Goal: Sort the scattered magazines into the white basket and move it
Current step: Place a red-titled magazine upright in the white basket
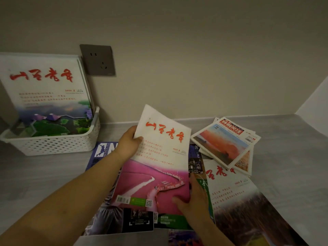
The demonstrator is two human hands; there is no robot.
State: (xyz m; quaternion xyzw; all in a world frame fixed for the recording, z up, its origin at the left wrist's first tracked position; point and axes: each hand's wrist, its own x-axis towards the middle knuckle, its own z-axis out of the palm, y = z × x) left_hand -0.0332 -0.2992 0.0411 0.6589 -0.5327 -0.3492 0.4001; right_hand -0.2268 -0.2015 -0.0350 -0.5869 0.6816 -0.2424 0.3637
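A pink-and-white magazine (pixel 159 167) with red calligraphy is lifted off the pile, tilted up. My left hand (pixel 128 143) grips its upper left edge; my right hand (pixel 192 201) holds its lower right corner. Under it lie a dark basketball magazine (pixel 101 151) and a forest-cover magazine (pixel 237 201). A small stack with a sunset cover (pixel 225 144) sits at the right. The white perforated basket (pixel 58 144) stands at the back left, with a magazine (pixel 48 96) upright inside it, leaning towards the wall.
A grey wall socket (pixel 97 60) is mounted just right of the basket's magazine. The grey tabletop (pixel 284 157) meets the wall at the back, and a side wall closes in at the far right. Bare surface lies in front of the basket.
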